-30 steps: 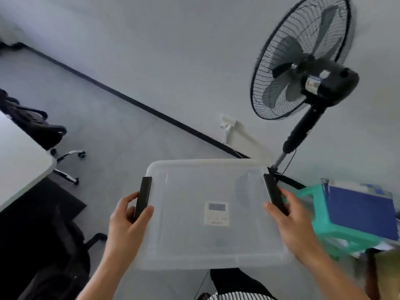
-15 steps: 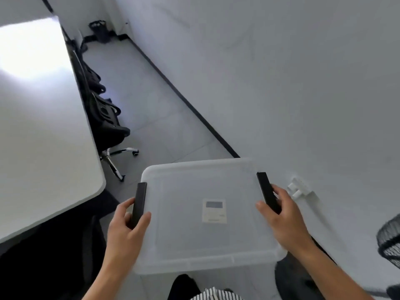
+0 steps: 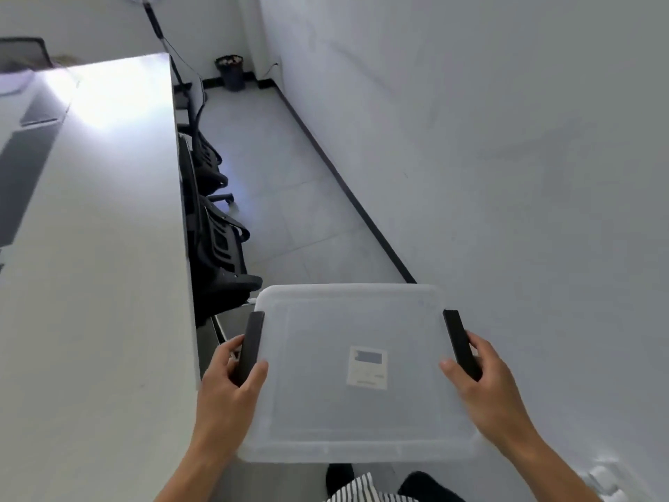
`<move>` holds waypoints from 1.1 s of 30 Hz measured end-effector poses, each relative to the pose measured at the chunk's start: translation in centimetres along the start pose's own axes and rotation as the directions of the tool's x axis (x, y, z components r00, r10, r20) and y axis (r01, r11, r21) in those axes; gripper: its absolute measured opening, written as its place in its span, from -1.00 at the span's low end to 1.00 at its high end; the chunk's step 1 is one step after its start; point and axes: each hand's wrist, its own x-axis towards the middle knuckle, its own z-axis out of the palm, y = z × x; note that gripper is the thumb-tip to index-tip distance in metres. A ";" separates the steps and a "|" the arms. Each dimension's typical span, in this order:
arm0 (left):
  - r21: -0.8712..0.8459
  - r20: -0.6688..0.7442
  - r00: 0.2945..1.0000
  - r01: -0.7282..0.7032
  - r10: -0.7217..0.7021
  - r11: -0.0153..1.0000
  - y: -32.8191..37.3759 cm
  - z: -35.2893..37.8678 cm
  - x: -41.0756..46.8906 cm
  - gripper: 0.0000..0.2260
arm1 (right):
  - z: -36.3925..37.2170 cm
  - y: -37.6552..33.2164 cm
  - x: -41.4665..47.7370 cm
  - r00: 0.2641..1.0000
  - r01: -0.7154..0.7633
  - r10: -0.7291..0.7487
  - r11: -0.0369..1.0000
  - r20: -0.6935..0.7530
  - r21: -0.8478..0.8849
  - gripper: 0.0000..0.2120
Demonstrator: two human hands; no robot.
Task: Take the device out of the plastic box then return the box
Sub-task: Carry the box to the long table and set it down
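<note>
I carry a translucent plastic box [image 3: 325, 411] with its lid on, held level in front of my body above the floor. My left hand [image 3: 228, 389] grips the black latch [image 3: 249, 346] on its left side. On the right side my right hand [image 3: 488, 385] is closed around the other black latch [image 3: 459, 342]. A white label or small white item with a dark rectangle [image 3: 367, 367] shows at the lid's middle; I cannot tell whether it lies inside. Nothing else of the contents is visible.
A long white table [image 3: 94, 248] runs along my left, with black office chairs [image 3: 217, 248] pushed against its edge. A white wall [image 3: 506, 157] bounds the right. Grey floor [image 3: 289, 182] stretches ahead to a black bin [image 3: 230, 72] in the far corner.
The view has swung left: the standing fan and green stool are gone from sight, the table and aisle now fill the frame. Both hands keep the same hold on the box.
</note>
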 end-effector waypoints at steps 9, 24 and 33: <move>-0.029 0.022 1.000 -0.007 0.008 1.000 6.1 4.8 20.1 -0.64 | 4.0 -6.6 20.3 1.000 0.008 -0.008 1.000 -0.021 -0.016 -0.54; -0.098 -0.245 0.968 0.028 -0.052 0.995 16.7 7.2 51.6 -0.64 | 15.5 -24.8 57.4 0.963 0.190 -0.155 0.970 0.221 -0.149 -0.57; -0.129 -0.240 0.967 0.058 -0.088 0.990 19.5 5.5 74.8 -0.62 | 26.6 -33.4 75.2 0.973 0.152 -0.118 0.974 0.196 -0.169 -0.55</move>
